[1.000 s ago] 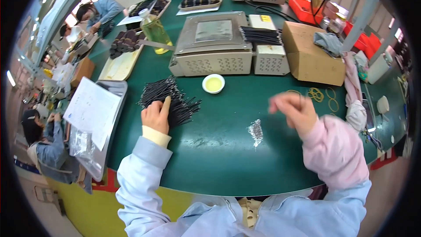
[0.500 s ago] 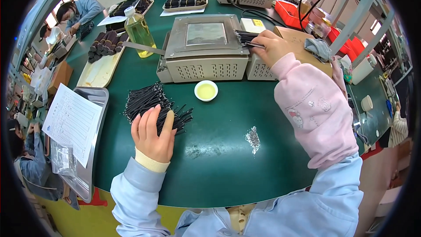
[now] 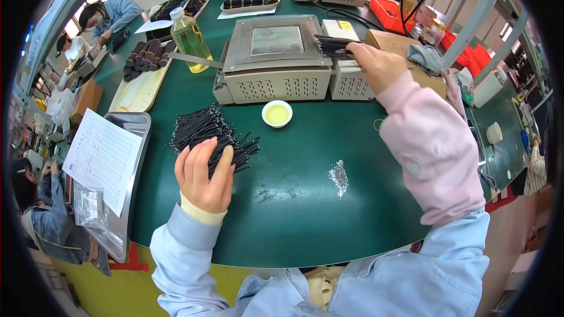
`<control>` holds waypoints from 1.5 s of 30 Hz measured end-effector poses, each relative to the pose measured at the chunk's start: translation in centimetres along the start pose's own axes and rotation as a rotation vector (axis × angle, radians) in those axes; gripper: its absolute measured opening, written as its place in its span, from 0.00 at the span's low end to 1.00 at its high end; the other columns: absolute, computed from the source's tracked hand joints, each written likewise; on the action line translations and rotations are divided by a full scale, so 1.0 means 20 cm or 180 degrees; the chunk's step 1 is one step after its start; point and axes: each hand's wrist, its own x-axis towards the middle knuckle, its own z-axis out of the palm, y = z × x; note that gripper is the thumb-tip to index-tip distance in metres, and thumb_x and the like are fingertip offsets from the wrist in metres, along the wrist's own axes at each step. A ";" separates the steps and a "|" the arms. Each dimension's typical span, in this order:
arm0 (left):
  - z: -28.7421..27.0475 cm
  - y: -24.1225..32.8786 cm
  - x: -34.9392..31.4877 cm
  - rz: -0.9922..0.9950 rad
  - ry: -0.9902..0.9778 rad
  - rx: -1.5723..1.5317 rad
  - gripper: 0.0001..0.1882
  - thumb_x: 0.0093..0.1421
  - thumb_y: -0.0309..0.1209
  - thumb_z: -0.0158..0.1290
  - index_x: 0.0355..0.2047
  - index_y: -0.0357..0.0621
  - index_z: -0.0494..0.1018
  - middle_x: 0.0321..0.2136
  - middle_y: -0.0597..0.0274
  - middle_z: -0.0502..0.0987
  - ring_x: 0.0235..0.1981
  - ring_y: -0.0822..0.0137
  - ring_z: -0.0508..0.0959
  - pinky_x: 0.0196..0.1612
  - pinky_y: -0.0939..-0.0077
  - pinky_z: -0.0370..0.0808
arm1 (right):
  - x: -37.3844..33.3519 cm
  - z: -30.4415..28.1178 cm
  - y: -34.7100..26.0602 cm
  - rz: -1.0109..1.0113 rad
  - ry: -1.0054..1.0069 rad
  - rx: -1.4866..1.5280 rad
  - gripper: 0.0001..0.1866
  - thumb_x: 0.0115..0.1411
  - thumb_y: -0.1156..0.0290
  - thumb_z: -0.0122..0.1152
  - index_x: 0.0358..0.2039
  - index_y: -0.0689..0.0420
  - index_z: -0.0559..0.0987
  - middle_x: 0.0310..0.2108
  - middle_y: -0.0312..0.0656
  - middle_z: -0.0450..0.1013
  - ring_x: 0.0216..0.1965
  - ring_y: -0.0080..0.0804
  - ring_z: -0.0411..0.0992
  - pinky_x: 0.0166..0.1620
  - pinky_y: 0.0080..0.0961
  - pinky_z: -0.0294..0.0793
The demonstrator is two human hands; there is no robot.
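My left hand (image 3: 205,183) lies palm down at the near edge of a pile of thin black wires (image 3: 197,126), its fingers stretched and apart, one fingertip in a yellowish cover. Over on the right, my right hand (image 3: 385,66) has its fingers closed at the right end of a bundle of black wires (image 3: 333,46). That bundle lies beside a metal-topped heating machine (image 3: 279,85), above a small vented box (image 3: 352,82); the exact grip is partly hidden. A small white dish (image 3: 277,124) of yellow liquid stands before the machine. Small silvery scraps (image 3: 339,179) lie on the green table.
A bottle of yellow-green liquid (image 3: 191,41) stands left of the machine, near a tray (image 3: 132,97) with dark bundles. A metal tray (image 3: 141,141) holds a paper sheet and plastic bag. Cardboard (image 3: 432,85) and a grey cloth (image 3: 426,58) sit at right. Other people work at left.
My right hand has shifted slightly right and up, its fingers now at the outer end of the wire bundle. My left hand stays on the pile. The whole view has tilted slightly.
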 end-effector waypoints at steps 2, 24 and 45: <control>-0.10 0.04 -0.01 -0.0131 -0.0243 -0.0847 0.25 0.42 0.22 0.57 0.44 0.38 0.70 0.45 0.50 0.69 0.45 0.57 0.70 0.50 0.65 0.63 | -0.09 -0.10 -0.13 0.0189 0.0154 0.1091 0.10 0.53 0.79 0.52 0.37 0.55 0.72 0.30 0.40 0.75 0.29 0.33 0.75 0.30 0.22 0.74; 0.06 0.58 -0.03 -0.1051 -0.2426 -0.4681 0.24 0.57 0.21 0.46 0.55 0.40 0.57 0.44 0.50 0.72 0.46 0.59 0.73 0.47 0.73 0.71 | -0.67 -0.34 -0.66 0.0680 -0.0640 0.4774 0.11 0.54 0.79 0.55 0.40 0.60 0.75 0.36 0.42 0.75 0.33 0.33 0.75 0.34 0.20 0.74; 0.13 0.71 0.09 -0.2058 -0.2829 -0.6142 0.13 0.66 0.34 0.32 0.45 0.39 0.56 0.21 0.61 0.66 0.18 0.70 0.71 0.23 0.78 0.69 | -0.67 -0.30 -0.54 0.1993 -0.0504 0.6222 0.20 0.58 0.81 0.48 0.53 0.63 0.66 0.44 0.47 0.72 0.35 0.25 0.74 0.37 0.19 0.73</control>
